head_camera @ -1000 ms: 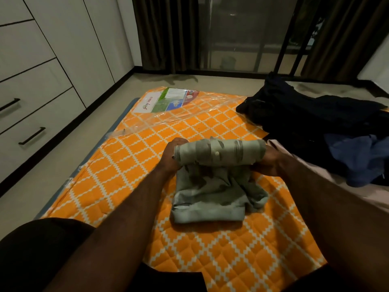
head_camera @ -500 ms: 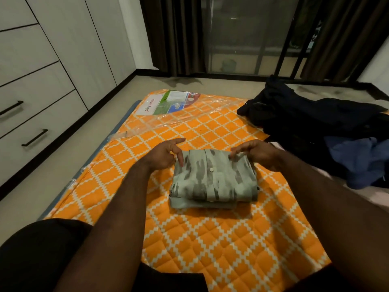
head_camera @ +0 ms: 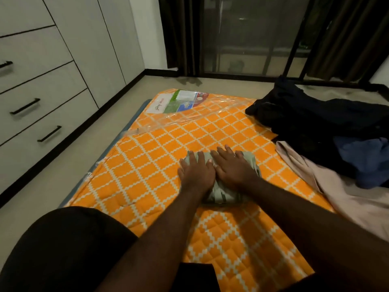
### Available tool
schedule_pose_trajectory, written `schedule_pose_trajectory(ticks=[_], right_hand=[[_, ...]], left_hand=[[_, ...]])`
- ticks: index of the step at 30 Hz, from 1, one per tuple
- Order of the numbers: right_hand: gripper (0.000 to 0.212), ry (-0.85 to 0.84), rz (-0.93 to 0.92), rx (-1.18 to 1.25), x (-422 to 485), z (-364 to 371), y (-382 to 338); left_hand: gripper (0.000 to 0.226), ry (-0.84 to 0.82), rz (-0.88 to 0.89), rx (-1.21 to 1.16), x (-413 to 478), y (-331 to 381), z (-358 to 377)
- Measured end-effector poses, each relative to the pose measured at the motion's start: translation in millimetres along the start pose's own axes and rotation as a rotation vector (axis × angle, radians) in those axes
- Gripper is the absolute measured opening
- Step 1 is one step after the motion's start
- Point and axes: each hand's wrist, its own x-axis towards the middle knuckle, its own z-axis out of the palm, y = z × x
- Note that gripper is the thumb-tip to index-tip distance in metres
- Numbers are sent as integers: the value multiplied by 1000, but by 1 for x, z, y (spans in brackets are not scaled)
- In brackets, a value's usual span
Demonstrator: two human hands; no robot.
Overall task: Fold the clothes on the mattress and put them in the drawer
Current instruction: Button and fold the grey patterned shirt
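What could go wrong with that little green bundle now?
The left hand and right hand press flat on the folded green shirt; once they lift, its folds might spring open. The drawers look closed, so opening one while carrying the shirt one-handed could undo it.

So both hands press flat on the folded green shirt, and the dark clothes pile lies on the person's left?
Not quite: in the head view the dark clothes pile lies on the person's right. The left hand and right hand do press flat on the folded green shirt.
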Motion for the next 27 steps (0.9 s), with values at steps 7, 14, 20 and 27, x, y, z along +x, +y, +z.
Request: schedule_pose_trajectory(ticks=[7, 14, 20, 27], right_hand=[[58, -65, 14, 57, 4, 4, 9], [72, -257, 95, 494, 30, -77, 36], [114, -410, 396, 701, 22, -78, 81], [48, -713, 329, 1005, -3, -72, 94]], left_hand=[[61, -30, 0, 9, 0, 7, -8], [119, -391, -6, -56, 61, 11, -85], [68, -583, -129, -336, 67, -1, -105], [44, -825, -171, -330, 66, -9, -98]])
